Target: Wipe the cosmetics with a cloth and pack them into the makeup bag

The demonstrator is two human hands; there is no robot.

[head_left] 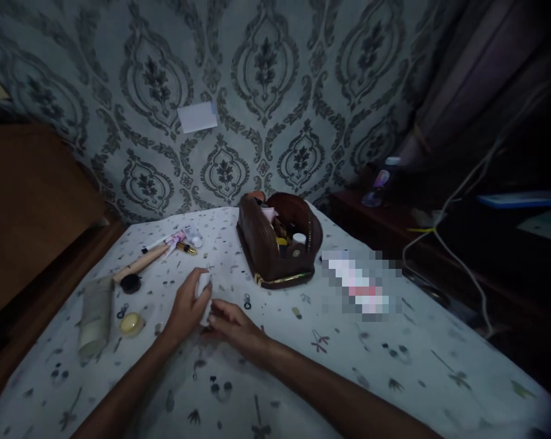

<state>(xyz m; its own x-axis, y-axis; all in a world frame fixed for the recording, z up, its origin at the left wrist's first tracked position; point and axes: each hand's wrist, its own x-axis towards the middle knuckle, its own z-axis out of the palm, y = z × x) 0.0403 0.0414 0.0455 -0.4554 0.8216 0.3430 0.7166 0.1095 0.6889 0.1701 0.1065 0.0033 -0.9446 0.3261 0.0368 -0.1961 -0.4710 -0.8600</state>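
My left hand (187, 305) is closed around a small white item (204, 283), held upright over the patterned white cloth (238, 390). Close beside it on the right, my right hand (236, 326) has its fingers bent toward the lower end of the same item; whether they grip it is not clear. Behind my hands stands an open brown bag (279, 256) with a gold zipper, holding a white-capped container (298, 239) and other small things. Left of my hands lie a yellowish round jar (131, 324), a dark round item (130, 283) and a large tube (95, 317).
Several slim tubes and a gold-black stick (186, 248) lie at the back left. A blurred-out item (355, 283) lies right of the bag. Beyond the right edge are a bottle (381, 183) and a loose cable (467, 268). A patterned wall (266, 79) rises behind.
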